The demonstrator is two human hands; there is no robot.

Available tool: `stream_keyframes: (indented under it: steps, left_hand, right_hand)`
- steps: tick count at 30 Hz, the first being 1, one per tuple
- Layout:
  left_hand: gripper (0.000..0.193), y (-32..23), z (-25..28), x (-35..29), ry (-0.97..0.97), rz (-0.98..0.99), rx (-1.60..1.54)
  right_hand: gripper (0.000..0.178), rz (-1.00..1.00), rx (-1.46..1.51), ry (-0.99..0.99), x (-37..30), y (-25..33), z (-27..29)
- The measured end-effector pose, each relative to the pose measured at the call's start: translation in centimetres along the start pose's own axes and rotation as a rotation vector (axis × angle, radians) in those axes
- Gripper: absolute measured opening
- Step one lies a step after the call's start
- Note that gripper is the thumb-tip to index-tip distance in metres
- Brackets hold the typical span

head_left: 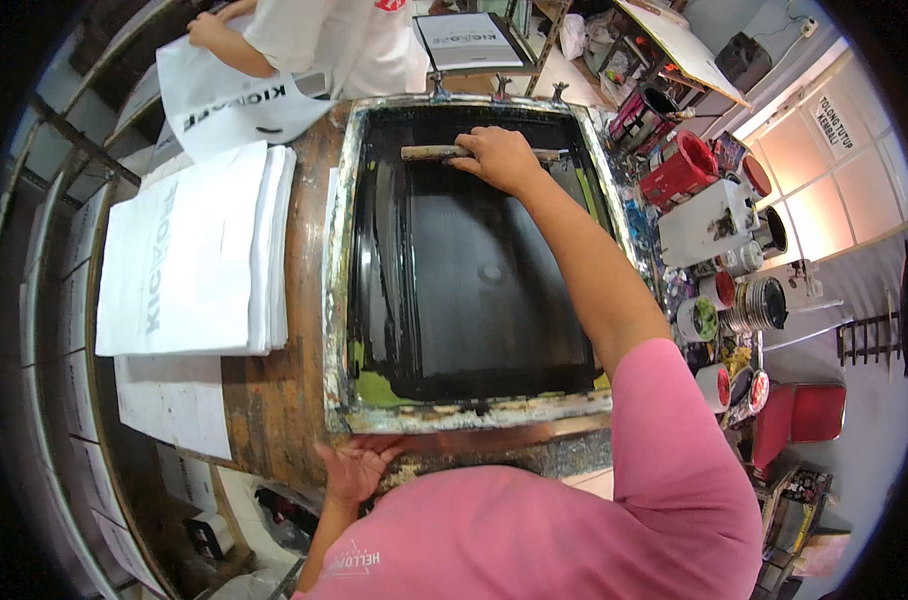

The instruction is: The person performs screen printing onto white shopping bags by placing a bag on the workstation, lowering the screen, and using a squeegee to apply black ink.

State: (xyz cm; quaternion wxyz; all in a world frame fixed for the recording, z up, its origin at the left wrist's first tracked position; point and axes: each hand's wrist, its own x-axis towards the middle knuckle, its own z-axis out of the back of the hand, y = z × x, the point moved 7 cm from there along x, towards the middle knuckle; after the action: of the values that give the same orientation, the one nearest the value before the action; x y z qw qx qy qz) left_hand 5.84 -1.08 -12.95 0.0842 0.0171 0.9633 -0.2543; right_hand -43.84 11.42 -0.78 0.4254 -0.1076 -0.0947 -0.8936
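Note:
A metal-framed printing screen lies flat on a worn wooden table, its mesh covered in black ink. My right hand reaches to the far end of the screen and grips a wooden-handled squeegee lying across the mesh. My left hand rests on the near edge of the frame with its fingers spread, holding nothing. My pink sleeves fill the lower part of the view.
A stack of white printed bags lies left of the screen. Another person in a white shirt holds a white bag at the far side. Paint cans and red tubs crowd the right.

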Motion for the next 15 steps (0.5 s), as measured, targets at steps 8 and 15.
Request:
stream_keyframes:
  steps: [8,15]
  left_hand:
    - [0.098,-0.3,-1.3,0.7,0.127,-0.001,0.045]
    - [0.100,-0.8,-3.6,1.4,0.229,0.004,-0.008]
  right_hand:
    - [0.035,-0.039,0.038,0.154,-15.5,10.7,4.8]
    - [0.035,-0.061,0.140,0.092,-25.0,19.3,15.1]
